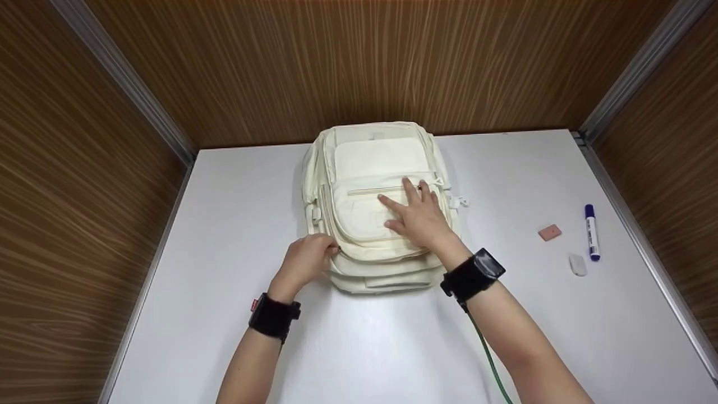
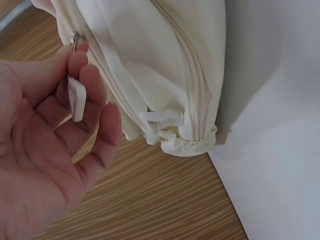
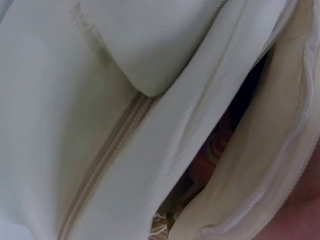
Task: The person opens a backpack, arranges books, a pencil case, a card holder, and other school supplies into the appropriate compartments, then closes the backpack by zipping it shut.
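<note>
A cream backpack (image 1: 381,157) lies on its back on the white table, its zipped front pockets facing up. At its lower left side, my left hand (image 1: 308,258) pinches a zipper pull (image 2: 77,99) between thumb and fingertips; the cream tab hangs against the curled fingers. My right hand (image 1: 422,219) rests on the front pocket (image 1: 359,216) with its fingers spread. In the right wrist view a gap stands between two zipper edges (image 3: 265,195), and a reddish object (image 3: 205,165) shows dimly inside; its kind is unclear.
On the right of the table (image 1: 224,224) lie a pink eraser-like block (image 1: 549,232), a small whitish piece (image 1: 577,265) and a blue-capped marker (image 1: 592,233). Wood-grain panels (image 1: 359,67) stand behind and at both sides. A green cable (image 1: 489,353) runs from the right wristband.
</note>
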The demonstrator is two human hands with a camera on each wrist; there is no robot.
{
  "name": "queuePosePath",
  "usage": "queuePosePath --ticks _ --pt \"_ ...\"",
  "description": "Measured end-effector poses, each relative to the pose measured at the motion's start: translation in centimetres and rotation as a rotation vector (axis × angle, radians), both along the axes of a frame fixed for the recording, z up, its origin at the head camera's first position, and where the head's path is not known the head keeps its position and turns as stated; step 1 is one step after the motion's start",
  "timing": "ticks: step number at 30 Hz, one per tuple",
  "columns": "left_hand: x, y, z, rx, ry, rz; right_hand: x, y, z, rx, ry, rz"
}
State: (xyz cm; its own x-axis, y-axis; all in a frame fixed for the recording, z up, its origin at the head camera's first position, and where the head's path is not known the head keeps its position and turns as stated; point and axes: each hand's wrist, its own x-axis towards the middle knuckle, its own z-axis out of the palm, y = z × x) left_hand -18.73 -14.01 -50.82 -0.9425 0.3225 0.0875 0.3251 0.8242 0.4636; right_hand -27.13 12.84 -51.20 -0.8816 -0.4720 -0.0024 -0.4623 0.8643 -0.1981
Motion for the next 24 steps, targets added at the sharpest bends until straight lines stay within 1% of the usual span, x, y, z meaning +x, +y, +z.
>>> queuePosePath --ticks 3,5,11,13,15,17,19,21,23,24 --pt "0.4 0.3 0.2 0.015 -0.046 -0.039 0.0 0.0 -0.1 0.006 0.006 -0.002" --pt "0.6 0.5 0.2 0.017 -0.059 -0.055 0.0 0.0 -0.1 0.010 0.013 -0.001" --pt "1.1 1.5 0.3 0.015 -0.077 -0.116 0.1 0.1 -0.2 0.024 0.036 0.005" --pt "1.3 1.8 0.3 0.016 -0.075 -0.141 0.1 0.1 -0.3 0.027 0.041 0.008" --pt "1.4 2.0 0.4 0.010 -0.069 -0.151 0.2 0.1 -0.2 0.024 0.037 0.009" --pt "1.4 2.1 0.4 0.001 -0.054 -0.147 0.3 0.0 -0.2 0.025 0.031 0.007" --pt "1.4 2.2 0.5 -0.004 -0.038 -0.126 0.5 -0.2 0.0 0.027 0.034 -0.001" --pt "1.3 2.1 0.6 0.003 -0.021 -0.103 0.8 -0.5 0.1 0.021 0.063 0.007" --pt "1.2 2.1 0.6 0.024 -0.012 -0.072 1.3 -1.0 0.2 -0.034 0.119 0.045" --pt "1.2 2.0 0.6 0.036 -0.001 -0.056 1.6 -1.3 0.2 -0.088 0.152 0.078"
